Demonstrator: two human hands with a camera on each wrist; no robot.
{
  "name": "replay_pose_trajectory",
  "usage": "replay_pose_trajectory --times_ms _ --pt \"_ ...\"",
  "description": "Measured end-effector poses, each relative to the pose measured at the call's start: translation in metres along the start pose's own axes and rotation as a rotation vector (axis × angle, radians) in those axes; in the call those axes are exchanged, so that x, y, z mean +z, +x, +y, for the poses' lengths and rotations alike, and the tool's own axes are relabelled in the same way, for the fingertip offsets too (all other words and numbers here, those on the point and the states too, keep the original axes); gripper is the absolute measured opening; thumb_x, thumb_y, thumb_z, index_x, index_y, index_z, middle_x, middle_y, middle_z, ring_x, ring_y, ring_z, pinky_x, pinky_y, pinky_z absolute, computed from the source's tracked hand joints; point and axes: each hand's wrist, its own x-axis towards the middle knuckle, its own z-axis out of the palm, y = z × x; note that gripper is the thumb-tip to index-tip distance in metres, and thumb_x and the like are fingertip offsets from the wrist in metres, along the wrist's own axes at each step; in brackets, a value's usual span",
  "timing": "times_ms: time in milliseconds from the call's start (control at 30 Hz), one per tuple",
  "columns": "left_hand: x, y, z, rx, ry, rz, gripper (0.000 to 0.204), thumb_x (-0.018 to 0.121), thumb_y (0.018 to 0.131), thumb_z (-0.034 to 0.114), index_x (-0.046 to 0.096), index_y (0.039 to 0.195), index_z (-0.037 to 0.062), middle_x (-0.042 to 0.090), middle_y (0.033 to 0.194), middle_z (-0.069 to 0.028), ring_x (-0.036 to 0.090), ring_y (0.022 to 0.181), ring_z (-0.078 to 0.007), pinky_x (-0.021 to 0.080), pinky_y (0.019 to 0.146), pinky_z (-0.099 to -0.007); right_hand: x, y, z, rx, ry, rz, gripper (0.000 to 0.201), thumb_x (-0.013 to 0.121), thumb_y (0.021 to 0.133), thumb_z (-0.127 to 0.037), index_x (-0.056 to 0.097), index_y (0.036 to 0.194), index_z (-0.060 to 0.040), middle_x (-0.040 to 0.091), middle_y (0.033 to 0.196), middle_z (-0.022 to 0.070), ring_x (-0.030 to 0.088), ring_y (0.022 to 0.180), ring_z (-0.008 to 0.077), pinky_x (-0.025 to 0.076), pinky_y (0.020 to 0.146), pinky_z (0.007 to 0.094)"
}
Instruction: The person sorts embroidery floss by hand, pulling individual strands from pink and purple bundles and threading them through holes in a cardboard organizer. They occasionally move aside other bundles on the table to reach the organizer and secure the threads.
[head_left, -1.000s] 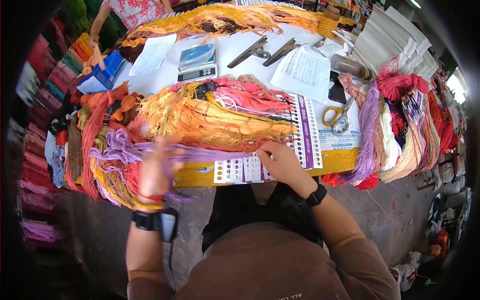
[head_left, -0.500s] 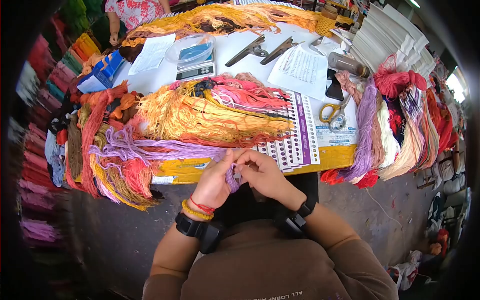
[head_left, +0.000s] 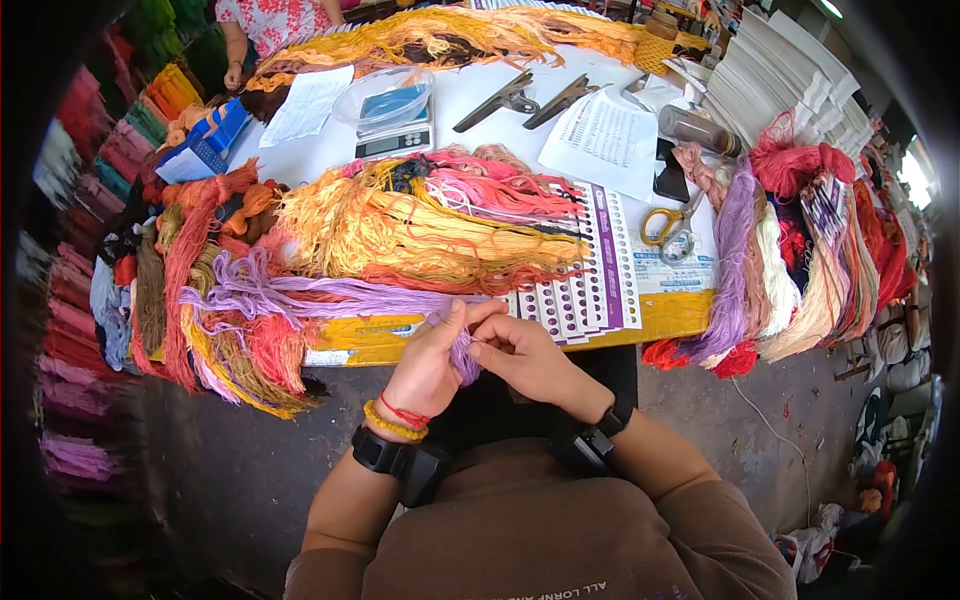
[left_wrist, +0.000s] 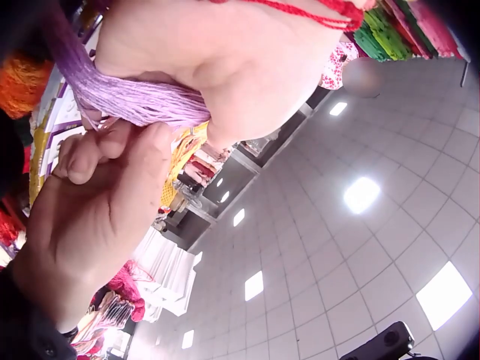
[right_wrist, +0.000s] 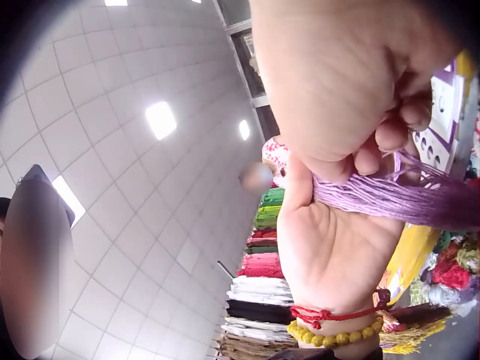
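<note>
Lavender thread [head_left: 350, 295] lies along the table's front edge, and its right end passes into both hands. My left hand [head_left: 425, 368] holds this bundle across the palm, its thumb over the strands; in the right wrist view the lavender strands [right_wrist: 390, 199] cross the left palm [right_wrist: 337, 247]. My right hand [head_left: 535, 365] meets it from the right, fingers curled, fingertips pinching the strands. In the left wrist view the right hand [left_wrist: 101, 202] has thumb and fingers against the purple strands [left_wrist: 135, 101]. Exactly which strands the fingertips pinch is hidden.
Orange-yellow thread [head_left: 430, 235] is heaped behind the hands, beside punched cards [head_left: 605, 260]. Scissors [head_left: 678, 232], a scale [head_left: 395, 135], two large clips [head_left: 500, 102] and printed sheets [head_left: 605, 140] lie farther back. Hanks [head_left: 735, 250] hang over the right edge. Another person [head_left: 275, 25] is at the far left.
My left hand has come right from the thread's left part to meet my right hand, which has moved slightly left and down. Over the last half second both hands have barely moved.
</note>
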Motion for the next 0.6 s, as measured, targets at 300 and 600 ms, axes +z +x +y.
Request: replay_pose_trajectory --times_ms 300,600 --pt "0.000 -0.002 0.003 0.042 -0.013 -0.006 0.052 0.032 0.094 0.038 0.047 0.117 -0.0066 0.053 0.114 -0.0132 0.052 0.103 -0.0199 0.039 0.091 -0.0326 0.001 0.001 0.006 0.002 0.095 0.005 0.005 0.055 0.084 -0.007 0.052 0.083 -0.0030 0.051 0.070 -0.0035 0.045 0.060 0.0009 0.036 0.052 0.0173" --pt "-0.009 -0.009 0.007 0.018 -0.147 0.119 0.038 0.044 0.092 0.029 0.051 0.112 -0.0018 0.058 0.099 -0.0082 0.057 0.093 -0.0173 0.046 0.081 -0.0318 -0.002 -0.001 -0.005 0.098 0.195 0.055 0.007 0.053 0.085 -0.012 0.052 0.083 -0.0047 0.051 0.064 -0.0026 0.048 0.053 0.0037 0.037 0.047 0.0174"
